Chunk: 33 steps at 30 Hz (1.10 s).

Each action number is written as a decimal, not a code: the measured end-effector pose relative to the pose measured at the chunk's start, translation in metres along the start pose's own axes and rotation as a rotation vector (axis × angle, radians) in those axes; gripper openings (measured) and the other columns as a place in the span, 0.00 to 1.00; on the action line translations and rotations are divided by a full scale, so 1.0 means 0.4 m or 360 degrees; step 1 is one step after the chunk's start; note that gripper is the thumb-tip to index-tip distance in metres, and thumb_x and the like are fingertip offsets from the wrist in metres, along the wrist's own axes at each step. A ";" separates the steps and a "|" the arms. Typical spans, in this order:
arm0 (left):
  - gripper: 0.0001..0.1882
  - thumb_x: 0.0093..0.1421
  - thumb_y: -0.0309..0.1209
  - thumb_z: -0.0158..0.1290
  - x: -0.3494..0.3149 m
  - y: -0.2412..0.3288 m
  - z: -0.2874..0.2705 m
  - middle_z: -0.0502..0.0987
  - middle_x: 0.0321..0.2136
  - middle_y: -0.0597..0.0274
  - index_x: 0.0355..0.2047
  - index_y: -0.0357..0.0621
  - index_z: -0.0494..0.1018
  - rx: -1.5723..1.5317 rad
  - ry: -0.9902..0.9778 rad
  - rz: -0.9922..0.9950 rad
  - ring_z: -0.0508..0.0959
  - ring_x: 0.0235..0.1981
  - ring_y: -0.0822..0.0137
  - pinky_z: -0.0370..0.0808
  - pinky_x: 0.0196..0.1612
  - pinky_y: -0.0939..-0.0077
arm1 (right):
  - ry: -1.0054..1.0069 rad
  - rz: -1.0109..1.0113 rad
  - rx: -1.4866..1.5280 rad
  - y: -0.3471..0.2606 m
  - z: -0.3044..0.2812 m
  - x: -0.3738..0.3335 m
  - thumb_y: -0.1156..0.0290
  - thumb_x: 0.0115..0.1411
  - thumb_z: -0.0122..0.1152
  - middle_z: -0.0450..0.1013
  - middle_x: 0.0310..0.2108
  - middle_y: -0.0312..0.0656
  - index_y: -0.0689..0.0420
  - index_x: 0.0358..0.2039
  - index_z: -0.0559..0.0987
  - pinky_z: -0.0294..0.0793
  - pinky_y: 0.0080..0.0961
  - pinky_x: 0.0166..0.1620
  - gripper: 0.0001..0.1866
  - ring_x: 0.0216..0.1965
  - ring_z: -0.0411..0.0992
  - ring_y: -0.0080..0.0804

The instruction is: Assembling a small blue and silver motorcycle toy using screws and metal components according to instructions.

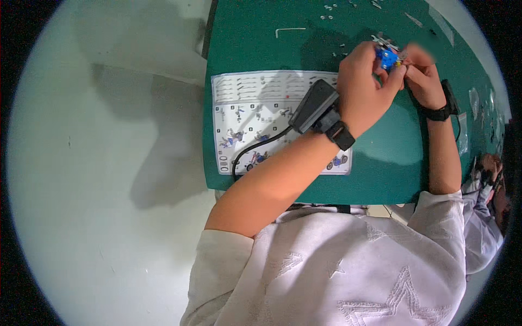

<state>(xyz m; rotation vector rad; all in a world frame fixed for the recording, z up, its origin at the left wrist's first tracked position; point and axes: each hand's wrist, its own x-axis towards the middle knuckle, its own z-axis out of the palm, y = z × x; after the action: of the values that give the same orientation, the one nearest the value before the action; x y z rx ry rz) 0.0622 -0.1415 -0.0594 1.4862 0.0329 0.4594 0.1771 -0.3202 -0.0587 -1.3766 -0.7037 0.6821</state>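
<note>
Near the far right of the table, my left hand [365,81] has its fingers closed around a small blue toy model part [389,58] with bits of metal and yellow on it. Right beside it is my right hand [426,81], its thumb and fingers pinched together at the part's right side. Whatever sits between those right fingertips is too small to make out, and part of that hand is blurred. Several loose metal pieces [383,40] lie just beyond my left hand.
On the green table [255,49] a printed instruction sheet [228,98] lies under my left forearm. An L-shaped hex key [291,29] and several small nuts [326,17] lie at the far side. Small plastic bags [474,103] are at the right; another person [484,217] sits there.
</note>
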 end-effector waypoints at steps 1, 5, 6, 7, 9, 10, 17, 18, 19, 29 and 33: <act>0.12 0.58 0.29 0.61 0.004 -0.013 -0.002 0.77 0.27 0.60 0.37 0.36 0.72 -0.0050 0.0027 0.0046 0.80 0.29 0.75 0.77 0.29 0.78 | -0.0020 -0.0019 -0.0043 0.003 0.006 0.006 0.64 0.60 0.65 0.73 0.29 0.35 0.59 0.43 0.74 0.73 0.20 0.31 0.16 0.27 0.73 0.24; 0.13 0.53 0.28 0.65 0.000 -0.040 0.007 0.78 0.28 0.57 0.35 0.39 0.75 -0.0069 0.0228 0.0348 0.81 0.27 0.69 0.77 0.29 0.77 | -0.0021 0.0022 -0.0163 0.008 0.005 0.005 0.65 0.59 0.66 0.73 0.30 0.35 0.59 0.42 0.75 0.72 0.19 0.29 0.16 0.26 0.73 0.23; 0.13 0.51 0.28 0.65 -0.003 -0.042 0.009 0.78 0.29 0.56 0.36 0.40 0.75 0.0022 0.0260 0.0441 0.81 0.27 0.66 0.77 0.29 0.75 | -0.0005 0.0062 -0.0180 0.006 -0.001 -0.001 0.65 0.58 0.67 0.73 0.30 0.36 0.60 0.42 0.75 0.72 0.18 0.27 0.16 0.25 0.72 0.23; 0.14 0.49 0.27 0.65 -0.001 -0.039 0.008 0.77 0.29 0.56 0.36 0.41 0.75 0.0119 0.0291 0.0540 0.81 0.27 0.63 0.77 0.29 0.74 | 0.0008 0.0096 -0.0195 0.004 -0.007 -0.003 0.66 0.58 0.67 0.73 0.31 0.36 0.60 0.41 0.75 0.71 0.18 0.26 0.16 0.23 0.72 0.23; 0.16 0.46 0.26 0.65 -0.008 -0.029 0.007 0.75 0.30 0.56 0.36 0.42 0.75 0.0270 0.0236 0.0600 0.80 0.27 0.59 0.77 0.29 0.71 | -0.0089 0.0219 -0.0393 -0.036 -0.023 -0.004 0.67 0.57 0.67 0.74 0.31 0.36 0.60 0.43 0.76 0.68 0.16 0.21 0.16 0.22 0.71 0.19; 0.16 0.45 0.25 0.65 -0.014 -0.015 0.011 0.74 0.30 0.56 0.36 0.42 0.75 0.0302 0.0126 0.0564 0.79 0.27 0.57 0.77 0.29 0.69 | -0.0126 0.0299 -0.0500 -0.070 -0.040 -0.010 0.67 0.56 0.67 0.74 0.31 0.35 0.60 0.43 0.76 0.68 0.16 0.21 0.17 0.23 0.71 0.19; 0.14 0.46 0.25 0.63 -0.029 0.005 0.011 0.72 0.32 0.56 0.34 0.41 0.75 0.0418 0.0038 0.0481 0.78 0.28 0.54 0.76 0.28 0.64 | 0.0282 0.0206 -0.1338 -0.126 -0.119 -0.013 0.68 0.62 0.61 0.76 0.37 0.32 0.57 0.45 0.79 0.69 0.15 0.34 0.12 0.31 0.71 0.15; 0.13 0.47 0.25 0.62 -0.027 0.003 0.012 0.72 0.32 0.56 0.34 0.41 0.75 0.0410 0.0062 0.0482 0.78 0.28 0.54 0.76 0.28 0.64 | 0.0332 0.0100 -0.1499 -0.115 -0.133 0.002 0.69 0.62 0.61 0.76 0.37 0.33 0.58 0.45 0.80 0.70 0.16 0.35 0.12 0.33 0.71 0.16; 0.13 0.47 0.25 0.62 -0.027 0.000 0.010 0.72 0.32 0.56 0.34 0.41 0.75 0.0415 0.0065 0.0481 0.78 0.28 0.54 0.76 0.28 0.64 | 0.0382 -0.0009 -0.1654 -0.103 -0.145 0.018 0.69 0.63 0.60 0.76 0.38 0.33 0.58 0.45 0.80 0.70 0.17 0.36 0.11 0.34 0.72 0.18; 0.09 0.49 0.27 0.62 -0.011 -0.005 0.002 0.72 0.27 0.57 0.32 0.45 0.76 0.0475 0.0219 0.0514 0.76 0.26 0.55 0.73 0.27 0.65 | 0.0336 0.0359 -0.1468 -0.078 -0.132 0.022 0.70 0.64 0.59 0.78 0.37 0.36 0.59 0.46 0.80 0.78 0.22 0.40 0.12 0.35 0.76 0.22; 0.07 0.58 0.27 0.62 0.015 -0.027 -0.031 0.76 0.27 0.64 0.36 0.40 0.78 0.0345 0.0220 0.0167 0.77 0.25 0.76 0.75 0.27 0.80 | 0.0270 0.0373 -0.1302 -0.133 -0.120 0.022 0.68 0.64 0.60 0.79 0.38 0.37 0.60 0.47 0.79 0.78 0.20 0.36 0.14 0.35 0.78 0.22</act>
<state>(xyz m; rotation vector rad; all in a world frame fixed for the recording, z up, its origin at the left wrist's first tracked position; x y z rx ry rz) 0.0671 -0.1279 -0.0694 1.6717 0.1175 0.6596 0.2213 -0.3471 -0.0084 -2.2669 -0.7205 0.4549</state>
